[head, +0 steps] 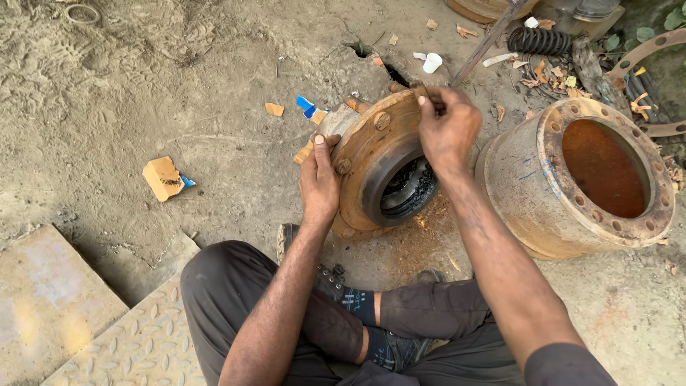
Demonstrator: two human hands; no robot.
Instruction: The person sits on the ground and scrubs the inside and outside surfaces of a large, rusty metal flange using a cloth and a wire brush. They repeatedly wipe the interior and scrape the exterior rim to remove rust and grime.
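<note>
Landmark: rusty wheel hub (375, 154), standing on edge on the dirt ground (143, 93), just beyond the seated person's crossed legs.

Left hand (319, 179): flat against the hub's left flange edge, fingers pressed together and pointing up, thumb tip on the rim. It looks to be steadying the hub and grips nothing.

Right hand (448, 127): at the top edge of the hub, fingers curled shut around a small dark tool or stud (429, 93); too little of it shows to tell which. Knuckles hide the contact point.

State of work, judged from the frame:
- The hub is off its axle and tilted upright, centre bore open, with dark greasy bearing parts (407, 189) visible inside.
- Several bolt heads or studs sit in the flange, one at upper left and one at lower left. The hand is on the top position only, so the others look untouched or already seated; cannot tell which.
- Rust dust lies on the ground just right of and below the hub, which suggests scraping or hammering here.

Surroundings relative to the hub: rusted brake drum (582, 175) lying on its side just right; orange cardboard scrap (163, 177) well to the left; white cup (432, 63) and coil spring (539, 41) beyond, upper right; steel tread plate (136, 343) lower left.
</note>
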